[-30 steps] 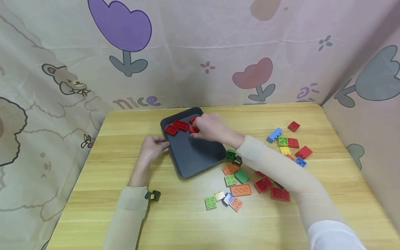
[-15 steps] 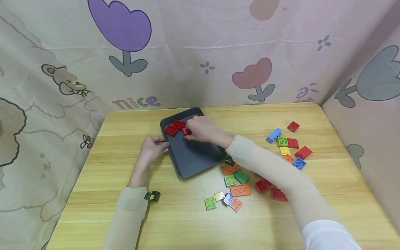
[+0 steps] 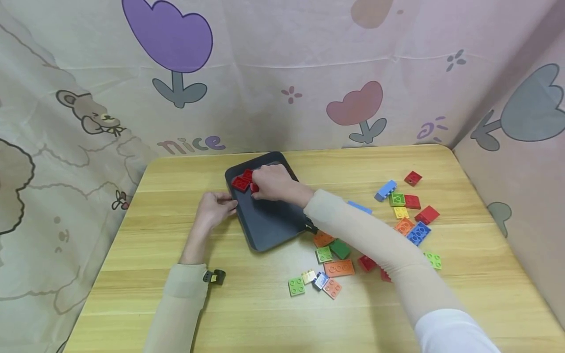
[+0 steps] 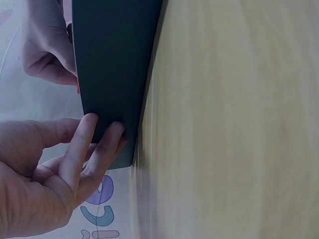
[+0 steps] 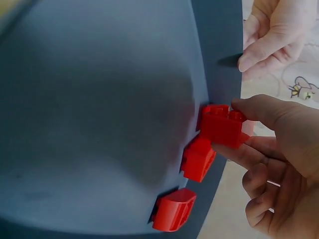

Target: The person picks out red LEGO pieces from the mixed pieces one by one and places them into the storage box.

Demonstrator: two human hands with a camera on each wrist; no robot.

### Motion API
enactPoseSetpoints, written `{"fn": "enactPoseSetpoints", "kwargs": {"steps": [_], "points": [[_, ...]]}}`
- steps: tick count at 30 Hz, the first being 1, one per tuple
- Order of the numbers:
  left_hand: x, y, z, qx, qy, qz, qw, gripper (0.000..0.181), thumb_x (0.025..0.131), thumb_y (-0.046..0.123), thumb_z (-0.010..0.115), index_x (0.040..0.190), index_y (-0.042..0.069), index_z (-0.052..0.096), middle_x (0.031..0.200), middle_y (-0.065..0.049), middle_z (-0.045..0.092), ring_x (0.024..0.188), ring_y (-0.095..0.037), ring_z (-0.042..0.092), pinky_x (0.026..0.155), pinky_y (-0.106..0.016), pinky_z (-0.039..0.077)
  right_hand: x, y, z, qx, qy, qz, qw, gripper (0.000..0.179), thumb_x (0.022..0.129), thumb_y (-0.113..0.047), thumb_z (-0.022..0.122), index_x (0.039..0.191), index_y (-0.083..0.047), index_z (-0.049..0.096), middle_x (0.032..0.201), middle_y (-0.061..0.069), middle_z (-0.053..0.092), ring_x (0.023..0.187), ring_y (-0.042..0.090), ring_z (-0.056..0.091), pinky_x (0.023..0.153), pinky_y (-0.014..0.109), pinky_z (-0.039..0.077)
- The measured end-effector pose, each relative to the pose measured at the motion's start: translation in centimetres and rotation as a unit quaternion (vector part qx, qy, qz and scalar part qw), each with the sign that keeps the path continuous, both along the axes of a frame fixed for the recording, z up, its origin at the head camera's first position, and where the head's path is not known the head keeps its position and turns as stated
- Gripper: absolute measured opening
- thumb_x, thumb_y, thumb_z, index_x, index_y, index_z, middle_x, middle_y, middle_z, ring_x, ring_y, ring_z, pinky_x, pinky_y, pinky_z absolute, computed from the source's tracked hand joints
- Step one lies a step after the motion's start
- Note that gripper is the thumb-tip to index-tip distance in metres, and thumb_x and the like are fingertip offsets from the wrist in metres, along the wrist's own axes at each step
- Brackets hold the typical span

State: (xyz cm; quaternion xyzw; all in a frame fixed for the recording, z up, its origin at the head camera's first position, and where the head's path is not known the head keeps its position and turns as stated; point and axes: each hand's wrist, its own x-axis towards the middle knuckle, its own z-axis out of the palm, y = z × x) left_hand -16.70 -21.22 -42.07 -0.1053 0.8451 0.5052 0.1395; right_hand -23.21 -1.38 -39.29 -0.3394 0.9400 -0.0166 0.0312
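Note:
My left hand grips the side wall of a dark grey tray; in the left wrist view, fingers press the tray's outer face and the thumb passes behind the rim. Over the tray, my right hand pinches a red toy brick between thumb and fingers, close to the tray's wall. Red bricks lie along that end of the tray, among them a red brick and a rounded red brick. From the head camera, the right hand hides part of this group.
Loose bricks lie on the wooden table right of the tray, including an orange brick, a light green brick, a blue brick and a red brick. My right forearm covers some. A patterned cloth hangs behind.
My right hand has moved left across the tray with the red brick, toward the red bricks by the left wall. The left hand and tray stay in place.

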Motion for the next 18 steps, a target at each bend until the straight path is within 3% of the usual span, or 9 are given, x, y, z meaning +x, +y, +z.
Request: {"fn": "enactPoseSetpoints", "kwargs": {"steps": [6, 18], "points": [[0.0, -0.1, 0.0, -0.007, 0.002, -0.001, 1.0, 0.037, 0.103, 0.008, 0.066, 0.133, -0.013, 0.064, 0.127, -0.033, 0.07, 0.079, -0.002, 0.071, 0.079, -0.02, 0.067, -0.4, -0.9, -0.5, 0.006, -0.011, -0.006, 0.9999, 0.033, 0.094, -0.049, 0.077, 0.08, -0.021, 0.069, 0.074, -0.004, 0.069, 0.073, 0.014, 0.064, 0.06, 0.031, 0.056], [0.0, -0.1, 0.0, -0.005, -0.001, -0.001, 1.0, 0.037, 0.103, 0.008, 0.066, 0.134, -0.014, 0.063, 0.127, -0.033, 0.07, 0.079, -0.002, 0.07, 0.079, -0.02, 0.067, -0.6, -2.1, -1.2, 0.004, -0.042, -0.007, 0.9991, 0.026, 0.093, -0.048, 0.079, 0.09, -0.023, 0.074, 0.087, -0.003, 0.074, 0.079, 0.017, 0.067, 0.073, 0.036, 0.066]]}}
